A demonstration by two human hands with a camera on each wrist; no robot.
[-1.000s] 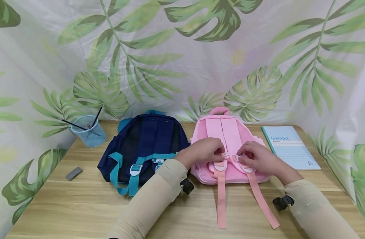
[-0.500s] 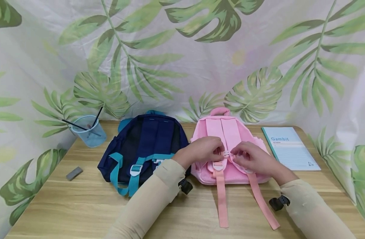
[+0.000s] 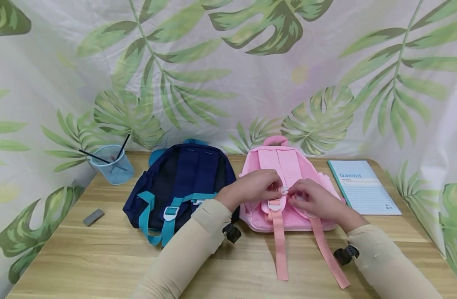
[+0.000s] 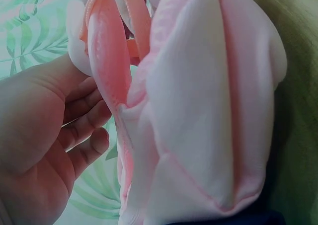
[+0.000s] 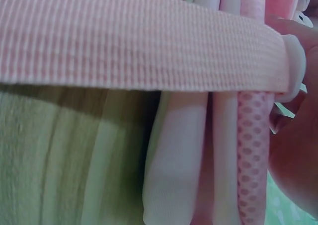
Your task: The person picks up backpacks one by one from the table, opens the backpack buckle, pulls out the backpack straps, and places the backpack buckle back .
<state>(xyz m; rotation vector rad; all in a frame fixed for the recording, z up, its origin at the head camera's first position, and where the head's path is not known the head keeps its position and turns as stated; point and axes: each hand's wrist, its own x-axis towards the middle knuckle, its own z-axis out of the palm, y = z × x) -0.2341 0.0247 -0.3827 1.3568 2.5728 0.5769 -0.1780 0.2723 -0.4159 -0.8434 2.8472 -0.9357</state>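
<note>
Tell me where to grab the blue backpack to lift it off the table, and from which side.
Probably best by the top loop of the blue backpack, at its far end near the curtain. The bag lies flat, straps up, so the loop juts out past the body and fingers can hook it. Come from the left hand side: the pink backpack crowds the other edge.

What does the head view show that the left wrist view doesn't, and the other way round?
Only the head view shows the whole table, the navy backpack, the blue cup, the notebook, the grey eraser and the right hand at the white buckle.

Only the left wrist view shows the left hand's curled fingers from the palm side.

Both show the pink backpack and the left hand.
</note>
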